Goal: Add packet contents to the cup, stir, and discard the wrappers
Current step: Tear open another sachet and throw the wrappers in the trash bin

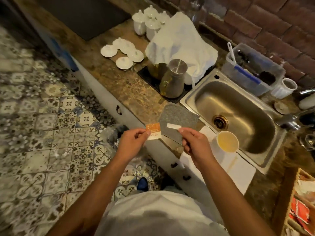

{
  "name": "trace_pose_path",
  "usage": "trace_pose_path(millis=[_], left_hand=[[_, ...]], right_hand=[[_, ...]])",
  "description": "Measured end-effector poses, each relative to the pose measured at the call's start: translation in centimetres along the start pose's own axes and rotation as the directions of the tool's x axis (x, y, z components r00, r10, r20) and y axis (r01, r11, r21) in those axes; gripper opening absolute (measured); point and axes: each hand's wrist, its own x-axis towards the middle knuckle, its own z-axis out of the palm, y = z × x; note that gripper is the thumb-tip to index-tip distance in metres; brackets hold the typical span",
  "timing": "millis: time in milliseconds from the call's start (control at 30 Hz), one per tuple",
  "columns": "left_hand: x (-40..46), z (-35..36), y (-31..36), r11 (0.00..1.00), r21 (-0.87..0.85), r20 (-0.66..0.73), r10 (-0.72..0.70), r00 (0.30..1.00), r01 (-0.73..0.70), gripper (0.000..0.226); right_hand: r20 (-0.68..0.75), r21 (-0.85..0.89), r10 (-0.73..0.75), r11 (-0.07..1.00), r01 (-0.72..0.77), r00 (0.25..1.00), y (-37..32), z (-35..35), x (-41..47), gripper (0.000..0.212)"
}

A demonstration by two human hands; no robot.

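A person's left hand (134, 139) pinches an orange and white packet (153, 132) by its left edge, holding it above the counter's near edge. The right hand (194, 142), just to the right and apart from the left, pinches a thin white strip (173, 126) of paper between thumb and fingertip. The two pieces do not touch.

To the right of the right hand stands a white paper cup (227, 141), holding pale yellow liquid almost to the rim. It sits on a white napkin (238, 169) at the near left corner of a steel sink (237, 114). The sink basin holds nothing but its drain.

A grey mat (177, 122) lies on the brown counter (126, 87) behind the hands. Farther off, on a black tray (146, 75), stand two glass carafes (172, 82) with metal lids, holding yellowish liquid; a white towel (184, 46) drapes over things behind them. Left of the tray lie five white lids (125, 53), and at the far side stand white jars (148, 21).

Right of the sink's far side, a clear plastic bin (252, 72) holds dark utensils and a white-handled brush; what exactly they are is unclear. A small white ribbed cup (284, 88) stands beside it. At the near right edge, a wooden box (301, 205) holds red and white packets. Patterned floor tile (42, 125) fills the left.
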Motion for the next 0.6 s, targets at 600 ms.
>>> trace_pose_path(millis=[600], left_hand=[[-1.4, -3.3, -8.6, 0.842, -0.295, -0.333, -0.534, 0.777, 0.453, 0.02]], right_hand=[[0.347, -0.287, 0.258, 0.945, -0.16, 0.902, 4.3, 9.5, 10.4, 0.012]])
